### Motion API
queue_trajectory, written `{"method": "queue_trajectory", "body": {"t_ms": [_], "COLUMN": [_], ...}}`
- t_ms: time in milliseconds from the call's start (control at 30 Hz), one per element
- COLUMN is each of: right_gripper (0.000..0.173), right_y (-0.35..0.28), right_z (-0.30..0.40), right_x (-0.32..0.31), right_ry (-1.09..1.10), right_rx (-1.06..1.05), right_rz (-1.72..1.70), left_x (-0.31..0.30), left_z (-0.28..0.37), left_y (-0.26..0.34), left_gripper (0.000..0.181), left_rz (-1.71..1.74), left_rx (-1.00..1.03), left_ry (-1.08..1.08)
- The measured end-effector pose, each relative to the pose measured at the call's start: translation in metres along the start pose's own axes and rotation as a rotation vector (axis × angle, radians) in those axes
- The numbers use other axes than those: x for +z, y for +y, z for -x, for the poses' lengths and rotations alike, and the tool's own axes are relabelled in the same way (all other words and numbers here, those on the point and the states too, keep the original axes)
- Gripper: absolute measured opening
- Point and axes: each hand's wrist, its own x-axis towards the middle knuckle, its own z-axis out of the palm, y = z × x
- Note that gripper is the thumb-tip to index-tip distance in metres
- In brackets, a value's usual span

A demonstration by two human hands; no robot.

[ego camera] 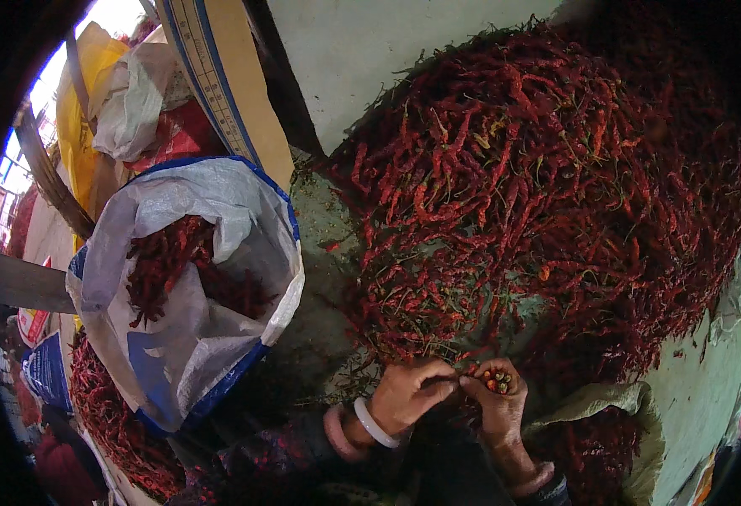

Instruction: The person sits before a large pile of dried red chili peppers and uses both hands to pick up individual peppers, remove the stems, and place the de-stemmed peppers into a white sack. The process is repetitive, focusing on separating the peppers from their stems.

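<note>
My left hand point(411, 393), with a pale bangle on its wrist, has its thumb and index finger brought together near the fingertips of my right hand. What lies between those fingertips is too small to tell. My right hand point(498, 395) is closed around a small bunch of red chili peppers point(495, 381), their stem ends showing at the top of the fist. Just beyond both hands spreads a large heap of dried red chili peppers point(503, 190) with thin stems. To the left stands an open white woven sack point(174, 341) with a blue edge, holding more red chilies point(168, 259).
A cardboard piece point(244, 82) with a blue printed border stands behind the sack. Yellow and white bags point(133, 101) lie at the upper left. More chilies point(111, 417) are heaped at the lower left. At the lower right is another open sack point(645, 436) beside dark red chilies point(601, 443).
</note>
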Motion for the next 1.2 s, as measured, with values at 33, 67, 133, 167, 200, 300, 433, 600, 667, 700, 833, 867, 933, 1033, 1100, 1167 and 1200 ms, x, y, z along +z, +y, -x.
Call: {"method": "queue_trajectory", "body": {"t_ms": [33, 67, 133, 167, 200, 300, 433, 600, 667, 700, 833, 867, 933, 1033, 1100, 1167, 1200], "right_gripper": [0.019, 0.02, 0.024, 0.024, 0.025, 0.029, 0.028, 0.021, 0.02, 0.02, 0.015, 0.016, 0.017, 0.024, 0.027, 0.031, 0.032], "right_y": [-0.005, -0.003, 0.002, 0.006, 0.012, 0.011, 0.004, 0.001, 0.001, 0.002, -0.007, -0.007, -0.006, -0.015, -0.014, -0.014, -0.014], "right_z": [0.002, 0.002, 0.004, 0.003, 0.002, 0.004, 0.003, 0.005, 0.005, 0.004, 0.007, 0.007, 0.007, 0.008, 0.006, 0.001, 0.0], "right_x": [0.002, 0.001, -0.005, -0.007, -0.01, -0.009, -0.004, -0.006, -0.006, -0.007, -0.002, -0.004, -0.012, -0.006, -0.004, -0.004, -0.004], "right_ry": [-0.011, -0.066, -0.176, -0.193, -0.208, -0.236, -0.266, -0.252, -0.248, -0.251, -0.286, -0.325, -0.392, -0.363, -0.326, -0.308, -0.314], "right_rx": [0.026, 0.01, -0.023, -0.079, -0.132, -0.121, -0.072, -0.021, 0.019, 0.03, -0.077, -0.026, 0.069, 0.238, 0.268, 0.273, 0.271], "right_rz": [-0.013, 0.03, 0.121, 0.204, 0.285, 0.377, 0.359, 0.421, 0.409, 0.411, 0.55, 0.495, 0.386, 0.292, 0.206, 0.166, 0.169], "left_x": [-0.004, -0.007, -0.01, -0.011, -0.009, -0.006, -0.012, -0.011, -0.012, -0.01, -0.009, -0.012, -0.021, -0.038, -0.051, -0.064, -0.068], "left_z": [-0.003, -0.005, -0.008, -0.009, -0.008, -0.003, -0.001, 0.0, -0.001, 0.0, 0.005, 0.004, -0.001, -0.026, -0.049, -0.072, -0.081], "left_y": [0.003, 0.004, 0.004, 0.004, 0.005, 0.007, 0.001, -0.004, -0.002, -0.005, -0.012, -0.012, -0.006, -0.01, -0.044, -0.057, -0.068], "left_gripper": [0.02, 0.02, 0.02, 0.02, 0.02, 0.018, 0.015, 0.017, 0.016, 0.015, 0.012, 0.011, 0.014, 0.016, 0.016, 0.016, 0.016], "left_rz": [0.056, 0.112, 0.15, 0.17, 0.17, 0.142, 0.034, 0.129, 0.135, 0.132, 0.185, 0.213, 0.412, 0.185, -0.259, -0.525, -0.647], "left_rx": [-0.066, -0.132, -0.143, -0.148, -0.165, -0.19, -0.218, -0.164, -0.114, -0.106, -0.077, -0.071, -0.426, -0.422, -0.116, -0.023, -0.021], "left_ry": [0.022, 0.044, -0.025, -0.059, -0.065, -0.077, -0.096, -0.054, -0.064, -0.061, -0.121, -0.153, -0.227, -0.086, 0.102, 0.199, 0.173]}}
